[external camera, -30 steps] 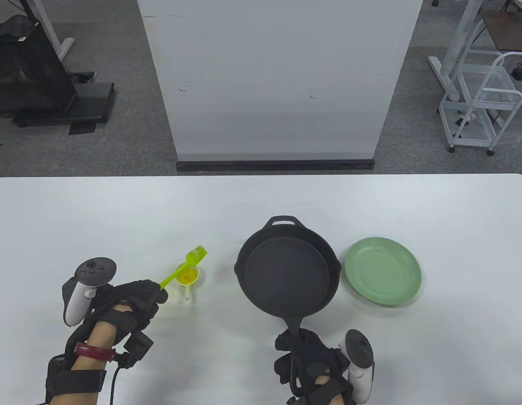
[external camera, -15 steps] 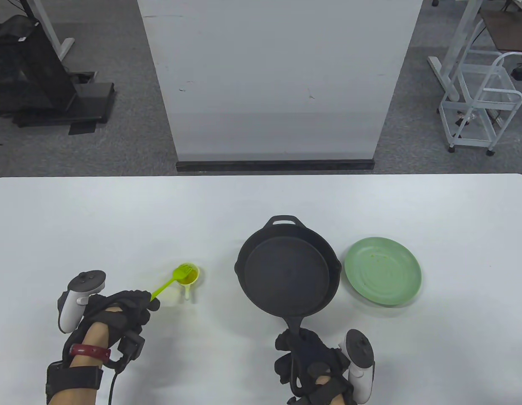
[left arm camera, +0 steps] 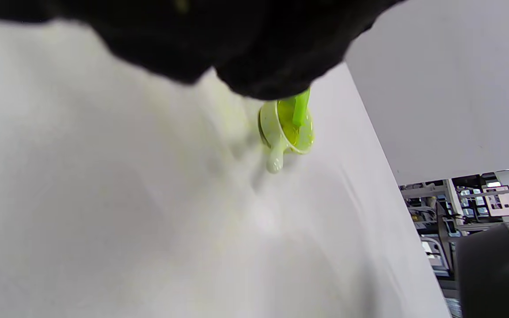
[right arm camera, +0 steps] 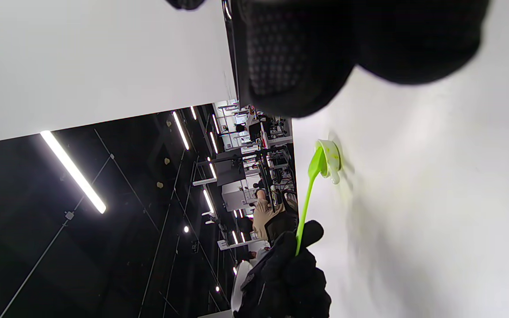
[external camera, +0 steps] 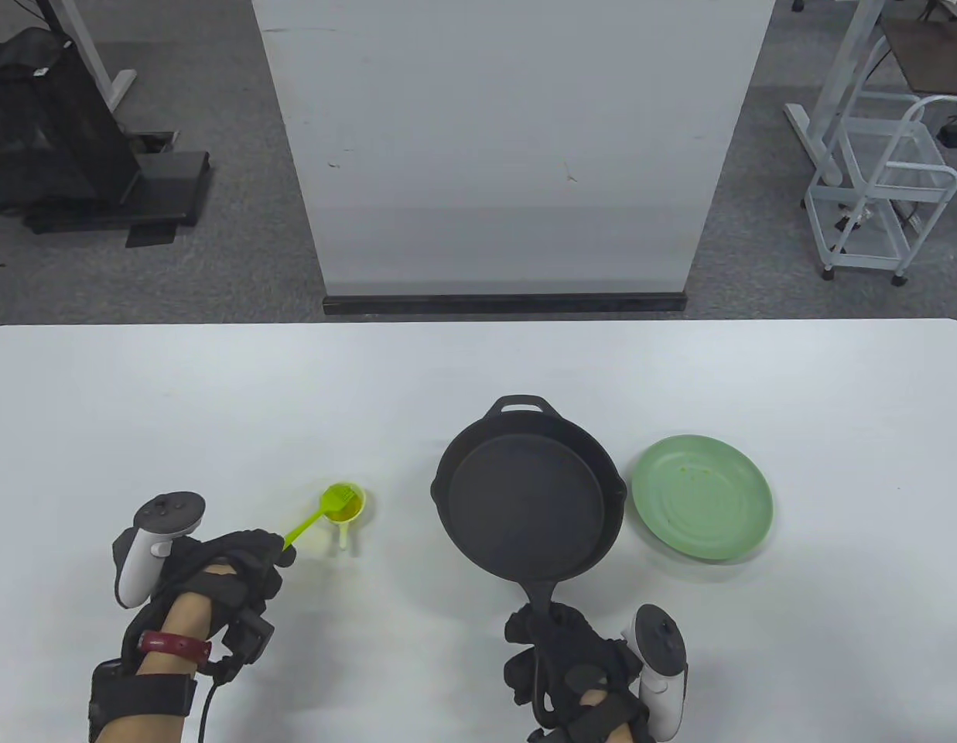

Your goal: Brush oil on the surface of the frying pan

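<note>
Since a second ago, my left hand (external camera: pixel 230 561) has drawn the brush (external camera: pixel 323 512) back and down, so its bristle head, then past the far rim of the oil cup (external camera: pixel 346 507), now sits inside the cup; the last half second shows only a small shift of the hand. Step in hand, by my judgement: loading the brush with oil — brushing of the pan not yet begun. Left hand: fingers closed around the lower end of the green handle, brush slanting up and right into the cup, confirmed in the left wrist view (left arm camera: pixel 299 110). Right hand (external camera: pixel 567 658): wrapped around the handle of the frying pan (external camera: pixel 528 503), holding it flat on the table (external camera: pixel 215 387); pan sits right of centre, near my edge, its inner surface looking dry and matte. Next move, as I judge it: lift the wet head clear of the cup without tipping it, carry it right across the gap, and lay the bristles on the pan floor while my right hand keeps the pan steady. Count — one brush, one oil cup, one frying pan, one green plate (external camera: pixel 702 497) just right of the pan, two gloved hands.
</note>
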The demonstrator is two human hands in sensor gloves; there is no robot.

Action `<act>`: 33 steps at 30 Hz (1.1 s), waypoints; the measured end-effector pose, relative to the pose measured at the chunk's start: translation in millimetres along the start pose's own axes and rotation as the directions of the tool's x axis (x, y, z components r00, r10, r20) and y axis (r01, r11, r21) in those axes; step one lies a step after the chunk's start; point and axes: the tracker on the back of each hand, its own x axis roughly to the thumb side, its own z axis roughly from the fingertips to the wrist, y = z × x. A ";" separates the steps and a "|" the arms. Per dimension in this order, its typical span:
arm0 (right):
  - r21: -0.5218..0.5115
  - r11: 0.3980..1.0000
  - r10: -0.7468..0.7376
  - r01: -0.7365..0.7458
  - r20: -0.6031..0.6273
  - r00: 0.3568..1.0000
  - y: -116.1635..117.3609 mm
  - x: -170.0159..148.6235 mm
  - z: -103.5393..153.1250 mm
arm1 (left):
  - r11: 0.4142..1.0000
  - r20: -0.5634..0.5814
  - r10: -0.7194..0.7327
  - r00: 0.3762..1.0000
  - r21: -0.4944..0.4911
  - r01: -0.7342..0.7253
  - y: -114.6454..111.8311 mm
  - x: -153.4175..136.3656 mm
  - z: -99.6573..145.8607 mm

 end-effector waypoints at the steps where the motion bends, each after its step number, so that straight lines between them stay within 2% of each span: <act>1: 0.000 1.000 0.000 0.000 -0.001 1.000 0.1 -0.1 -0.1 | 0.998 0.008 -0.051 0.999 0.043 0.051 0.8 3.7 3.9; 2: 0.001 1.000 0.001 -0.001 -0.004 1.000 0.5 -0.3 0.1 | 0.991 0.024 -0.118 0.993 0.070 0.116 0.9 7.9 8.2; 8: 0.020 1.000 -0.006 0.006 -0.015 1.000 2.2 -1.6 -0.1 | 0.958 0.054 -0.237 0.970 0.181 0.224 -2.2 14.5 19.4; 16: 0.017 1.000 -0.004 0.004 -0.010 1.000 1.9 -1.5 -0.2 | 0.945 0.085 -0.278 0.957 0.203 0.256 -9.6 16.2 20.7; 21: 0.019 1.000 -0.002 0.002 -0.015 1.000 2.3 -1.7 -0.3 | 0.913 0.086 -0.355 0.931 0.243 0.326 -15.5 19.5 21.6; 24: 0.022 1.000 0.000 0.000 -0.014 1.000 2.5 -1.8 -0.4 | 0.867 0.076 -0.445 0.892 0.284 0.408 -20.0 22.3 23.0; 28: 0.022 1.000 0.001 -0.001 -0.013 1.000 2.5 -1.9 -0.5 | 0.852 0.072 -0.467 0.881 0.302 0.427 -22.0 22.4 22.8; 30: 0.021 1.000 0.001 0.000 -0.013 1.000 2.5 -1.9 -0.5 | 0.822 0.067 -0.514 0.855 0.323 0.469 -21.8 23.0 23.4; 33: 0.021 1.000 0.000 0.000 -0.012 1.000 2.6 -1.9 -0.5 | 0.848 0.097 -0.470 0.877 0.325 0.419 -20.9 22.2 24.2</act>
